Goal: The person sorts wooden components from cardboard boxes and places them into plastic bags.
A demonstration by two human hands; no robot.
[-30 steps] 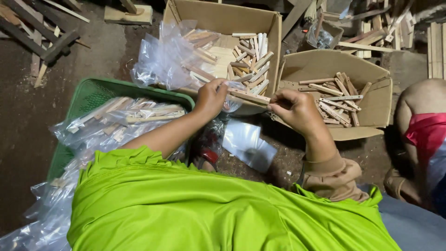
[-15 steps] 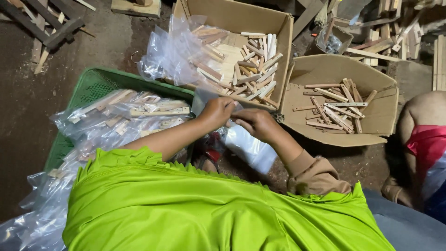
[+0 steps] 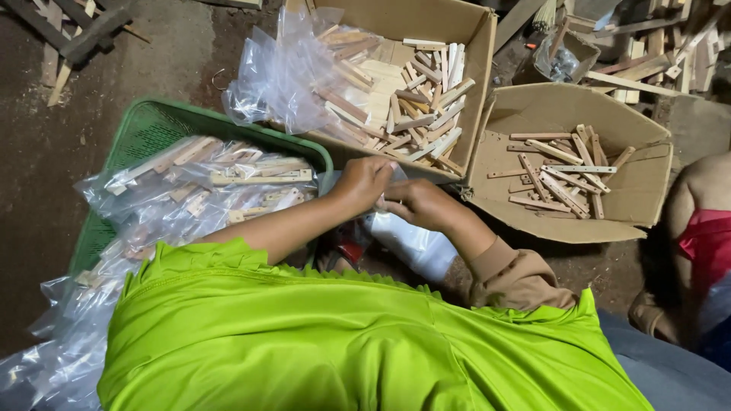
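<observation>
Where both meet: left hand (image 3: 364,181), right hand (image 3: 417,205), clear plastic bag (image 3: 411,242).

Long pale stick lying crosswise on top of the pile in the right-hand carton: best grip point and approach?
Pinch the pale stick near mid-length across its narrow edges, coming straight down through the carton's open top. It lies flat on top of the other sticks, long sides exposed, carton walls blocking any side approach.

Left hand (image 3: 364,181) and right hand (image 3: 415,204) met together in front of the large box (image 3: 464,46) filled with wooden sticks (image 3: 415,106), smaller box (image 3: 601,106) set to its right, basket (image 3: 145,125) of bagged sticks (image 3: 205,186) placed at left, plastic bag (image 3: 415,243) held beneath the hands.
</observation>
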